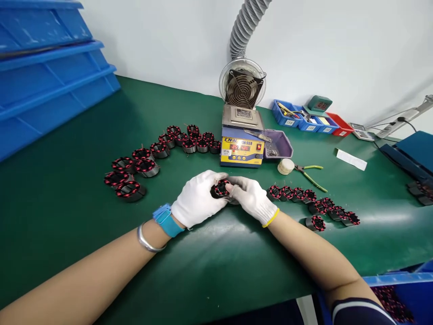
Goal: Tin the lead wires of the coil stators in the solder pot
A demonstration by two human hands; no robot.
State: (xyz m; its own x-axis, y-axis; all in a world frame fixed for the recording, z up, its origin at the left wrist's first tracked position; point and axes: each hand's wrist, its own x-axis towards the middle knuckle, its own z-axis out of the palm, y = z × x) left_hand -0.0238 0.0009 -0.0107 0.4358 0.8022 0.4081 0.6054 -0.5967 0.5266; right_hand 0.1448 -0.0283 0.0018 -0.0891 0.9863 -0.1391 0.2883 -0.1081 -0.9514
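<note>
Both gloved hands meet over the middle of the green table, in front of the solder pot. My left hand (pixel 201 197) is wrapped round a motor stator (pixel 221 188), a black ring with red windings. My right hand (pixel 249 195) grips the same stator from the other side, its bare thumb tip on the ring's upper edge. Several stators (pixel 146 166) stand in a curved group to the left. Several more stators (pixel 318 206) lie to the right of my right hand. The solder pot (pixel 241 146) has a yellow front panel with red digits.
Behind the pot stand a fan (pixel 243 89) and a grey duct (pixel 248 27). A purple tray (pixel 282 143), a round cream pad (pixel 286 166) and green-handled cutters (pixel 309 175) lie to its right. Blue crates (pixel 50 81) are stacked at far left; small blue bins (pixel 287 113) line the wall.
</note>
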